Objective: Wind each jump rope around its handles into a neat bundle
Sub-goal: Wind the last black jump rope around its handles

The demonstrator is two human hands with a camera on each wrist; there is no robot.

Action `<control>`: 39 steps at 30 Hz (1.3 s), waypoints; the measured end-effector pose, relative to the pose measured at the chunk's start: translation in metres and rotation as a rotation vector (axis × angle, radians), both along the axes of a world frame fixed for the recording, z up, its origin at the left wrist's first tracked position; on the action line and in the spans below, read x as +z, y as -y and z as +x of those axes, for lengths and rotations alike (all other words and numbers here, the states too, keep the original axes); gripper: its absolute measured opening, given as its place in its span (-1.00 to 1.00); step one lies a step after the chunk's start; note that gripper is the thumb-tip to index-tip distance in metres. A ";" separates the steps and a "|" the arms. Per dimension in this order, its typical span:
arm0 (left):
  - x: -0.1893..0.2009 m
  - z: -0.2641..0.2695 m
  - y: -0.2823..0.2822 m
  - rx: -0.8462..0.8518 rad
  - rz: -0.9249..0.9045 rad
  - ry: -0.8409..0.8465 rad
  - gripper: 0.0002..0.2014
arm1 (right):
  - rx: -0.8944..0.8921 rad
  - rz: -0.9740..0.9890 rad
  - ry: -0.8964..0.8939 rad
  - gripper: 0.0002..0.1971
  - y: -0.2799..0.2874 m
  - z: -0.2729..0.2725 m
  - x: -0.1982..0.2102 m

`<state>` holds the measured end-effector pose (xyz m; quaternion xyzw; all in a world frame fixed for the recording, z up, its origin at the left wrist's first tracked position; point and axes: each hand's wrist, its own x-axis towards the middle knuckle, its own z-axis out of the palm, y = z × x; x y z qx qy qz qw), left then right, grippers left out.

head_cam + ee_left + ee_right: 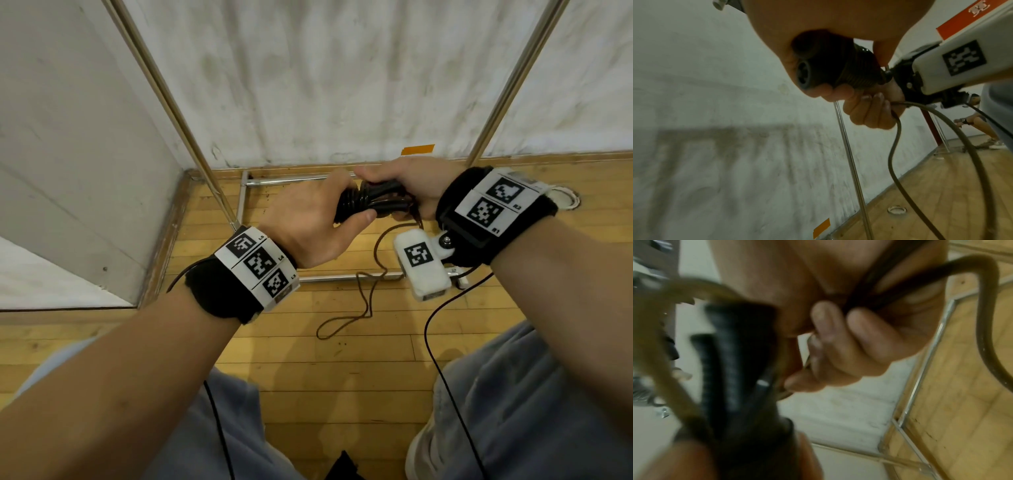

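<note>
Hands meet in front of us, above the pale wooden plank floor [342,377], and between them sits the jump rope's pair of black ribbed plastic handles [370,200], laid side by side with dark brown cord coiled tightly round one end. Our left hand [308,219] is wrapped round that coiled end, thumb pressed along the underside. Our right hand [414,186] clasps the other end of the handles from above, and its fingers [849,340] also pinch strands of the cord against the palm (the right wrist view is blurred, so we cannot count the strands). The loose length of thin dark brown rope [363,294] hangs from the right hand and trails down to the floor, where it ends in a slack loop between our knees. There is no container in view. A stained white wall [342,85] and two slanted metal poles [164,99] stand behind the hands.
</note>
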<state>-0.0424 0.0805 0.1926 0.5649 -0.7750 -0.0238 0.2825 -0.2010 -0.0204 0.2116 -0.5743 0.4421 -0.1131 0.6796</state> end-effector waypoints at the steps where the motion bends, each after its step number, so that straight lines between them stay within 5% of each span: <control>1: 0.002 0.000 -0.001 -0.002 0.009 -0.054 -0.62 | 0.020 0.088 0.071 -0.77 -0.002 0.001 -0.003; 5: 0.010 0.001 0.001 0.091 0.060 -0.239 -0.72 | 0.050 0.219 0.269 -0.56 -0.011 0.009 -0.011; 11: 0.016 0.010 0.008 0.179 0.053 -0.521 -0.64 | -0.175 -0.024 0.328 -0.75 -0.030 0.035 -0.009; 14: 0.016 0.013 0.016 0.257 0.082 -0.640 -0.70 | -0.219 -0.437 0.163 -0.75 -0.038 0.041 -0.011; 17: 0.017 0.019 0.026 0.346 0.125 -0.749 -0.77 | -0.063 -0.869 -0.145 -0.83 -0.039 0.040 -0.018; 21: 0.020 0.015 0.024 0.303 0.215 -0.761 -0.81 | -0.092 -1.159 -0.540 -0.79 -0.021 0.024 -0.020; 24: 0.025 0.007 0.019 0.184 0.287 -0.771 -0.80 | -0.168 -1.135 -0.617 -0.76 -0.004 0.019 -0.019; 27: 0.032 0.000 0.014 0.063 0.362 -0.815 -0.77 | -0.274 -1.008 -0.435 -0.79 -0.006 0.027 -0.019; 29: 0.036 -0.003 0.011 0.006 0.398 -0.847 -0.75 | -0.146 -0.812 -0.230 -0.65 -0.017 0.034 -0.021; 31: 0.040 0.000 0.011 0.008 0.405 -0.904 -0.75 | 0.022 -0.573 -0.094 -0.72 -0.029 0.041 -0.025; 34: 0.046 0.015 0.012 0.076 0.369 -0.938 -0.75 | 0.013 -0.254 0.072 -0.83 -0.038 0.046 -0.034; 36: 0.047 0.028 0.014 0.153 0.310 -0.926 -0.76 | -0.046 -0.328 0.029 -0.84 -0.037 0.046 -0.036; 39: 0.043 0.040 0.020 0.313 0.223 -0.914 -0.74 | -0.118 -0.788 -0.142 -0.89 -0.037 0.045 -0.032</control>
